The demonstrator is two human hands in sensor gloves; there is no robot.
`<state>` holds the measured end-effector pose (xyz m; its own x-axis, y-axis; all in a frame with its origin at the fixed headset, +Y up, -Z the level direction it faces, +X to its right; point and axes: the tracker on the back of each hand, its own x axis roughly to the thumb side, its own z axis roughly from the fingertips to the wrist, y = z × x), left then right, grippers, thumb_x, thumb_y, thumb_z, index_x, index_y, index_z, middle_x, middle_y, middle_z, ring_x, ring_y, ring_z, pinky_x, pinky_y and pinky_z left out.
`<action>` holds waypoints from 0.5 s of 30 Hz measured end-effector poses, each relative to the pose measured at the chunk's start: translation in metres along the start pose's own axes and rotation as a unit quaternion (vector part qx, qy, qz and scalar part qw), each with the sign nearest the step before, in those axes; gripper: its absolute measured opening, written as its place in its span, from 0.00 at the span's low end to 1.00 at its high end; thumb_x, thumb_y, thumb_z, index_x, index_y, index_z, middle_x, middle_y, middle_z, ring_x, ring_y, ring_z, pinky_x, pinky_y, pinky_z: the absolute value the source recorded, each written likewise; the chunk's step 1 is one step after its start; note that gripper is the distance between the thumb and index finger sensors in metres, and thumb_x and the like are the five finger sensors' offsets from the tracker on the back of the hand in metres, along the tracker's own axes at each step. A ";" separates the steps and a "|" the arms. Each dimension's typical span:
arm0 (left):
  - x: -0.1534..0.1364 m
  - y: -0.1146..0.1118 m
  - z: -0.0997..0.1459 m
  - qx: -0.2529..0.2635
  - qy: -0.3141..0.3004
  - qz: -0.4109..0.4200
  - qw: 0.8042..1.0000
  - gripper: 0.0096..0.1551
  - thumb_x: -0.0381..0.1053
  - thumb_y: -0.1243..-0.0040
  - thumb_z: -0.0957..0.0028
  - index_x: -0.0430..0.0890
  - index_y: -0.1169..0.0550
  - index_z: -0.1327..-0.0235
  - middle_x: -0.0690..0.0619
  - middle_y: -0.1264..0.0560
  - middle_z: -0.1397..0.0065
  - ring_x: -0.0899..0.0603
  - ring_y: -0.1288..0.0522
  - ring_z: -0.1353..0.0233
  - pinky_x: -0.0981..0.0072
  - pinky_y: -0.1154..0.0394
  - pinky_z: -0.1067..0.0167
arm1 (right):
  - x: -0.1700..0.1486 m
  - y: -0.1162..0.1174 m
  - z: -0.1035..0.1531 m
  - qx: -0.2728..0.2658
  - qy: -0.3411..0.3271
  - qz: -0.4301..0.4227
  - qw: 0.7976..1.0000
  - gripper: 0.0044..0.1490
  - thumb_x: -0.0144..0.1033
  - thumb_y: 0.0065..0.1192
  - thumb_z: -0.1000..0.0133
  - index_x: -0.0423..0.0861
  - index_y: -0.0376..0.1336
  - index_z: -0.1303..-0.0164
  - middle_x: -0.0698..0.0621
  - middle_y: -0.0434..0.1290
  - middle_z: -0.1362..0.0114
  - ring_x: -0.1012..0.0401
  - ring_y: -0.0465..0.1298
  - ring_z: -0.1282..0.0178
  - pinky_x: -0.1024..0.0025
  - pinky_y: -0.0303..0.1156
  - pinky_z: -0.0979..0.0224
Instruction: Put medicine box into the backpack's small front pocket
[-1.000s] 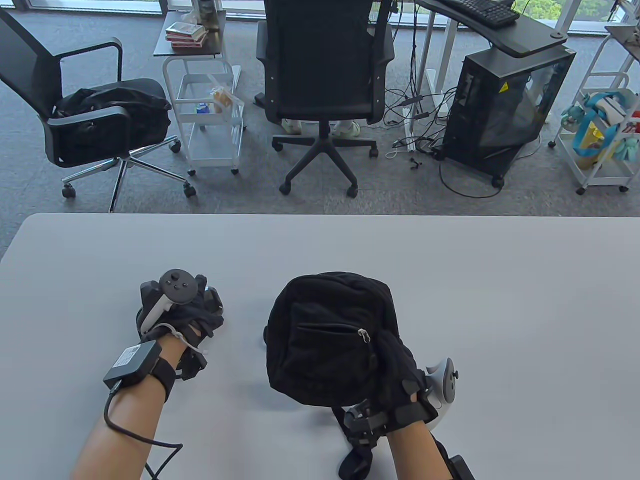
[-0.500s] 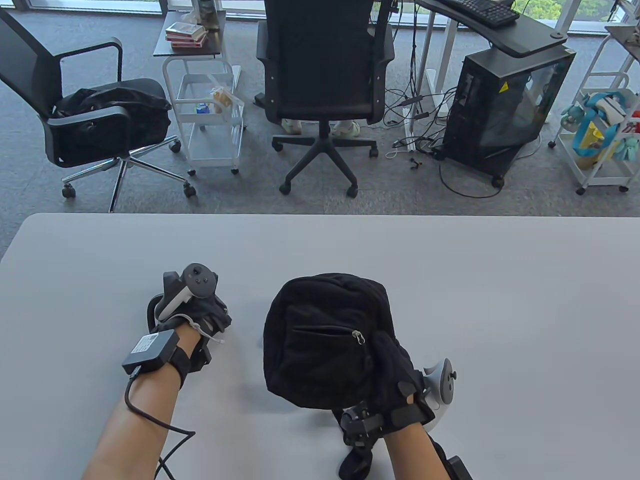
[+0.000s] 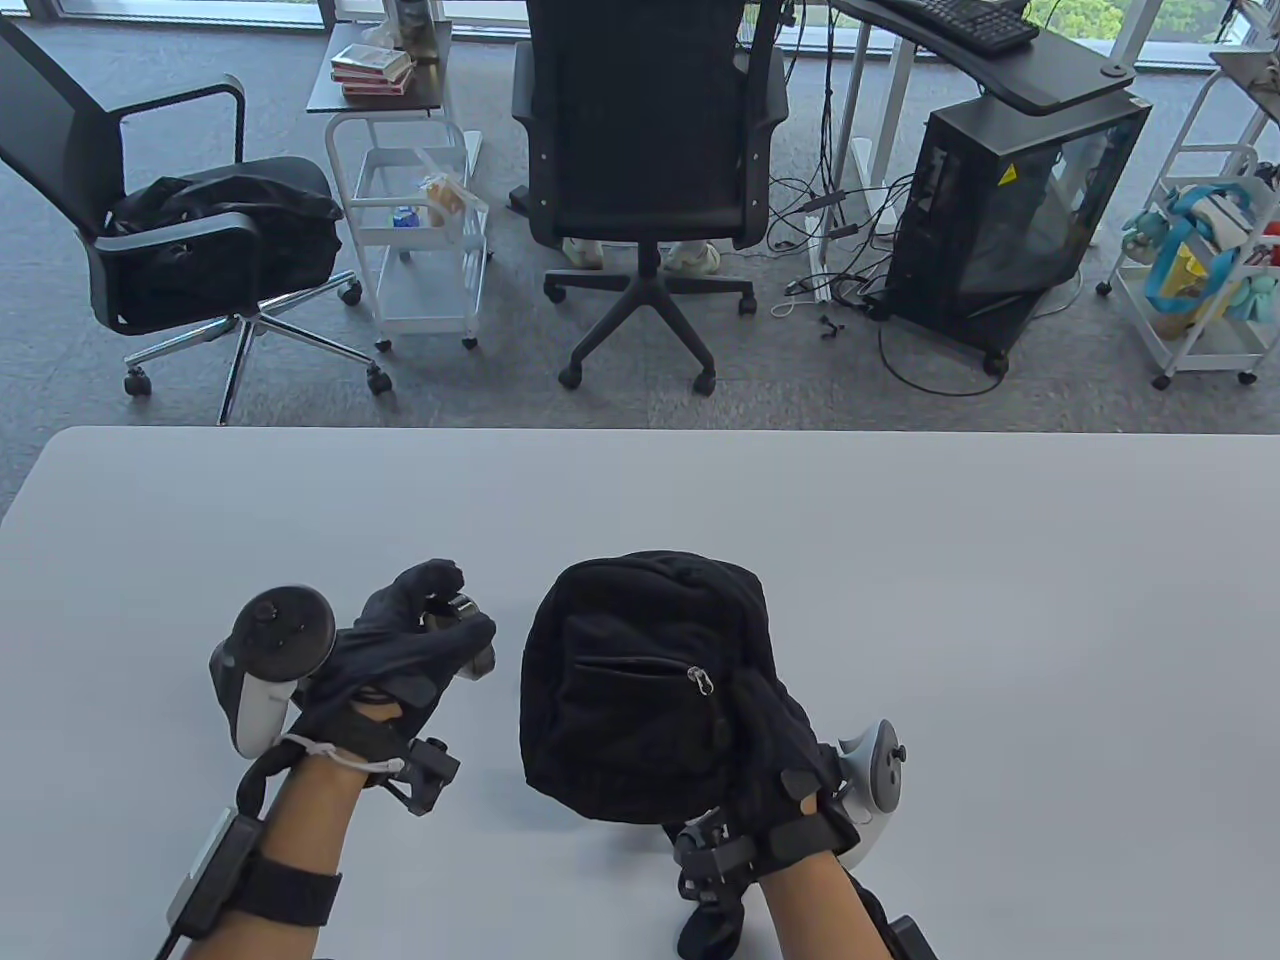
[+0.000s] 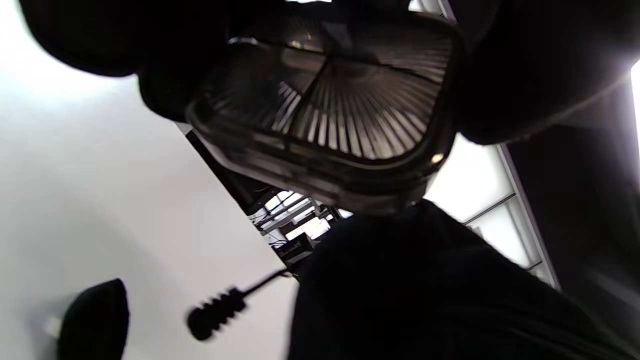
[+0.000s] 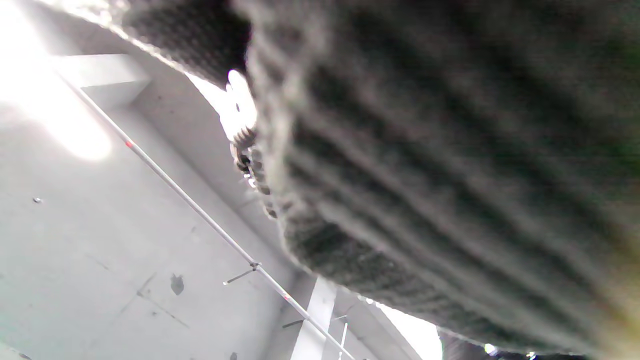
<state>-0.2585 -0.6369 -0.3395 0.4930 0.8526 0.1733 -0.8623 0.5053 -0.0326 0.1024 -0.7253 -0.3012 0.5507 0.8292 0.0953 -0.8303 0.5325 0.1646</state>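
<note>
Where the left hand (image 3: pixel 400 660) curls just left of the backpack (image 3: pixel 640 680), it holds the medicine box (image 4: pixel 325 115), a dark translucent case with ribbed compartments seen close in the left wrist view; in the table view only a dark corner of it (image 3: pixel 470 625) shows between the gloved fingers. What lies inside the box cannot be told. The grip of this hand is narrow, wrapped about the box, with the thumb raised above it and the tracker (image 3: pixel 270 665) turned out to the left. The backpack stands on the grey worktop (image 3: pixel 1000 620), its small front pocket (image 3: pixel 630 700) facing up, the zipper pull (image 3: pixel 700 681) at the right end of the zip line. Whether the pocket is open cannot be told. The right hand (image 3: pixel 785 745) lies against the backpack's lower right corner, fingers pressed into the fabric, holding it.
</note>
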 end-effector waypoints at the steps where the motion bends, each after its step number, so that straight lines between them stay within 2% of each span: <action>1: 0.005 -0.003 0.008 0.003 -0.014 0.008 1.000 0.47 0.75 0.27 0.49 0.54 0.31 0.24 0.29 0.35 0.23 0.24 0.18 0.42 0.32 0.23 0.52 | -0.002 0.000 0.000 -0.001 0.004 0.005 1.000 0.36 0.52 0.56 0.36 0.36 0.62 0.30 0.42 0.75 0.31 0.44 0.78 0.33 0.37 0.65 0.30; 5: -0.002 -0.023 0.025 0.035 -0.042 0.048 0.997 0.48 0.76 0.27 0.50 0.53 0.30 0.24 0.30 0.33 0.23 0.25 0.17 0.44 0.33 0.22 0.54 | -0.011 0.002 0.003 -0.014 0.027 0.048 0.998 0.37 0.52 0.56 0.36 0.35 0.61 0.30 0.40 0.75 0.31 0.43 0.78 0.32 0.37 0.64 0.30; 7: -0.008 -0.035 0.026 0.023 -0.046 0.063 0.997 0.48 0.76 0.27 0.50 0.51 0.30 0.25 0.30 0.32 0.24 0.25 0.16 0.46 0.33 0.21 0.55 | -0.015 0.004 0.003 -0.006 0.041 0.072 0.997 0.36 0.51 0.56 0.36 0.35 0.61 0.31 0.40 0.74 0.31 0.42 0.77 0.32 0.36 0.63 0.30; 13: -0.008 -0.044 0.036 0.056 -0.062 0.064 0.994 0.48 0.78 0.28 0.50 0.51 0.29 0.26 0.31 0.31 0.25 0.26 0.15 0.47 0.35 0.20 0.56 | -0.028 0.016 0.002 0.044 0.073 0.120 0.989 0.35 0.50 0.56 0.36 0.36 0.61 0.30 0.40 0.74 0.30 0.43 0.76 0.31 0.35 0.63 0.29; 15: -0.005 -0.047 0.038 0.051 -0.065 0.065 0.994 0.48 0.77 0.28 0.50 0.50 0.29 0.26 0.30 0.31 0.25 0.26 0.15 0.47 0.34 0.21 0.56 | -0.031 0.021 0.004 0.055 0.077 0.136 0.986 0.35 0.50 0.56 0.36 0.36 0.60 0.30 0.40 0.74 0.30 0.42 0.76 0.31 0.35 0.63 0.29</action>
<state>-0.2252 -0.6702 -0.3012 0.3626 0.8825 0.2997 -0.9286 0.3695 0.0354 0.0679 -0.7406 -0.2973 0.2827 0.9592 0.0018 -0.9265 0.2725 0.2594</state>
